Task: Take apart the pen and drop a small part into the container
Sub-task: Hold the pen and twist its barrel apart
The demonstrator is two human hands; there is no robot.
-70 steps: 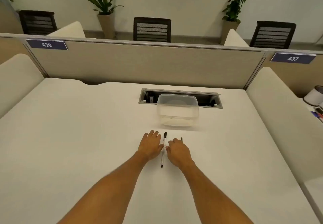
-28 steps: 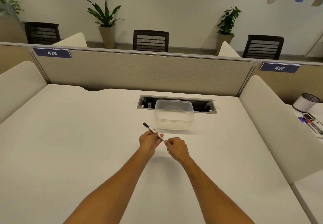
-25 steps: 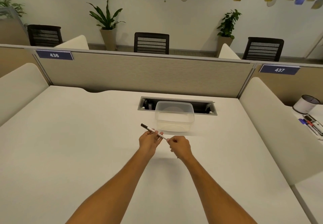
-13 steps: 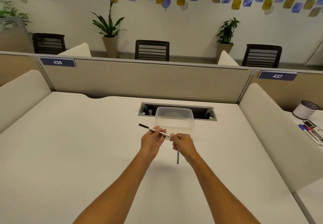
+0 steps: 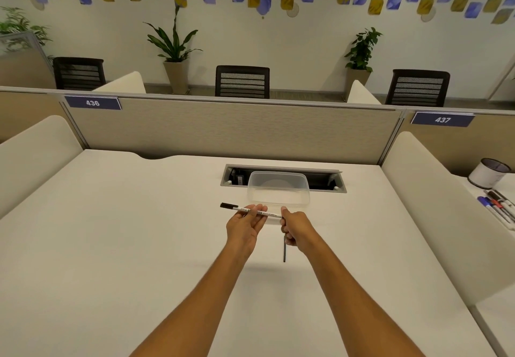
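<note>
Pen [image 5: 252, 210] is lifted off the desk, not visibly apart yet — nothing seen in container [image 5: 278, 192]. Left hand [image 5: 245, 224] cradles the barrel on loosely curled fingers; right hand [image 5: 296, 227] pinches its near end w/ a closed grip. Thin dark rod [image 5: 284, 251] hangs below the right fist — maybe 1 removed part, can't tell. Drop still left.

Matt surfaces, clear plastic

The tabletop [image 5: 111, 245] looks smooth and matt; the container [image 5: 278, 189] is translucent plastic; the pen [image 5: 252, 212] has a glossy white printed barrel.
</note>
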